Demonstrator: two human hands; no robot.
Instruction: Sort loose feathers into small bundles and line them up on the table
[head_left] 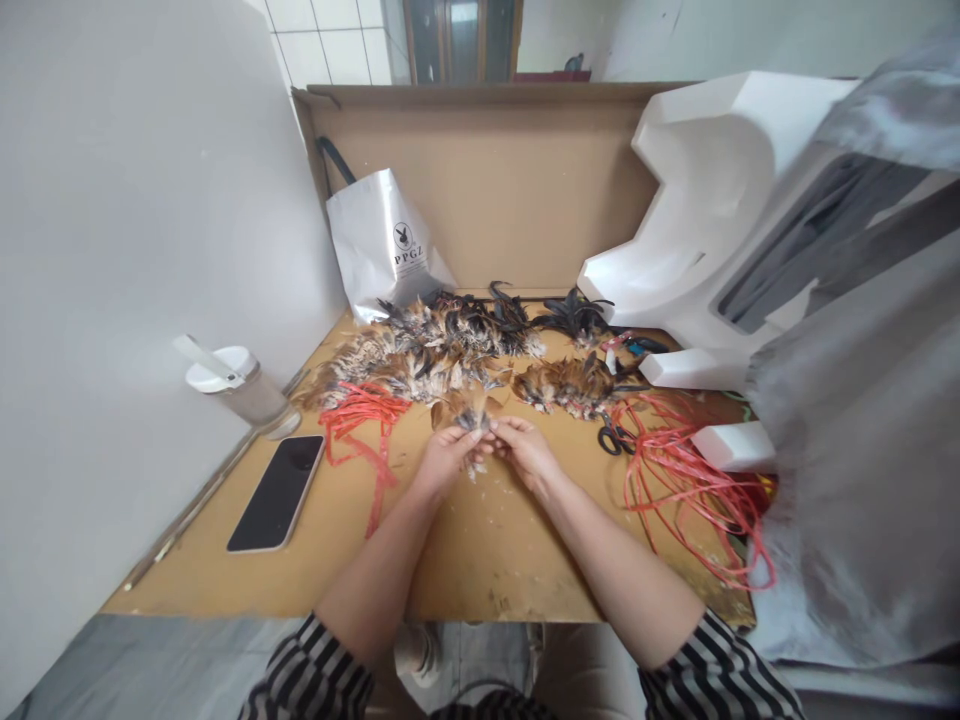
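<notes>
Head view: left hand (448, 458) and right hand (526, 455) pinch feathers (471, 405) inside the tabletop's (510, 565) near edge. Likely light, fragile; hold the base.

Two hands (450, 455) (527, 453), one phone (276, 494), one tumbler (251, 398)

The silver bag (369, 245) bears "PPGZ" (409, 256) below a rabbit logo (403, 236).

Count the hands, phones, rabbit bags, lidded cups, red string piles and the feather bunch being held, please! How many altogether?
Hands: 2 (left hand, right hand)
Held feather bunch: 1
Phone: 1
Rabbit bag: 1
Lidded cup: 1
Red string piles: 2
Total: 8
</notes>
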